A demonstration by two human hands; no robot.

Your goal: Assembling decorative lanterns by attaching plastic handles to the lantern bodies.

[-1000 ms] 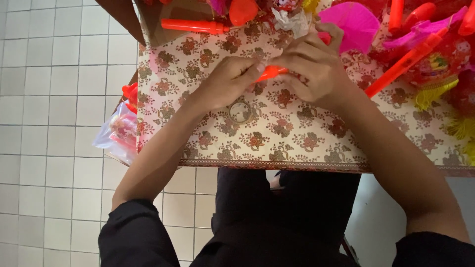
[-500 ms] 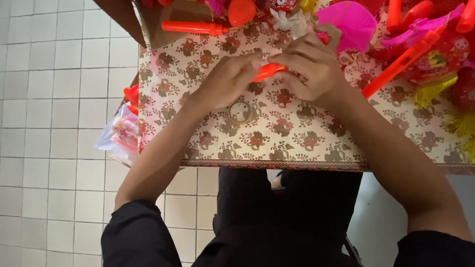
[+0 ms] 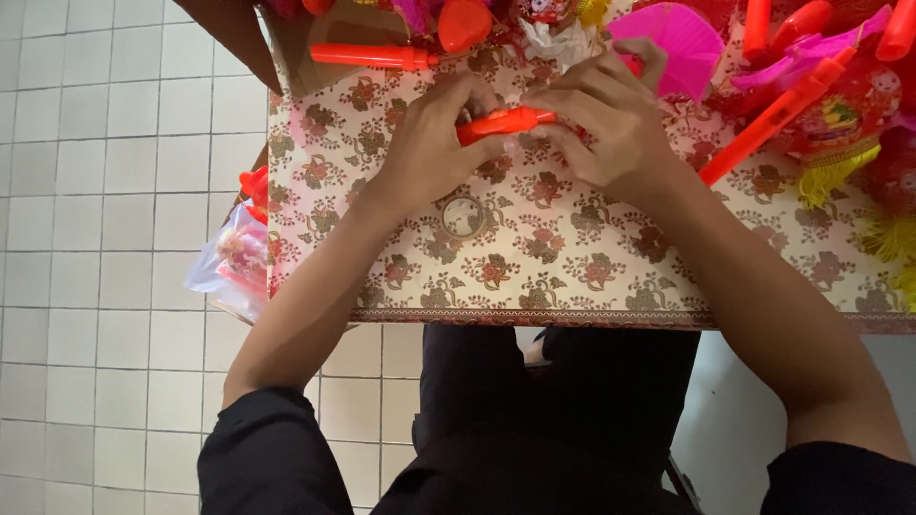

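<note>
Nearest, the person's dark sleeves and bare forearms reach up over the near edge of the worktop (image 3: 572,286), which is covered in a cream cloth with a red floral pattern. A clear plastic bag (image 3: 229,272) with pinkish contents hangs off its left side above the white tiled floor (image 3: 105,191).

Further in, both hands meet on a short orange plastic stick (image 3: 504,122) lying roughly level just above the cloth. The left hand (image 3: 429,143) has its fingers (image 3: 477,100) curled over the stick's left end, thumb underneath, closed around it. The right hand (image 3: 611,124) pinches the right end, fingers bent and closed on it. Only the middle of the stick shows between them.

Beyond the hands lie a longer orange tube (image 3: 372,57), a pink fan (image 3: 682,43), another orange tube (image 3: 773,119) slanting at the right, and a heap of red and yellow tasselled trinkets (image 3: 859,124).
</note>
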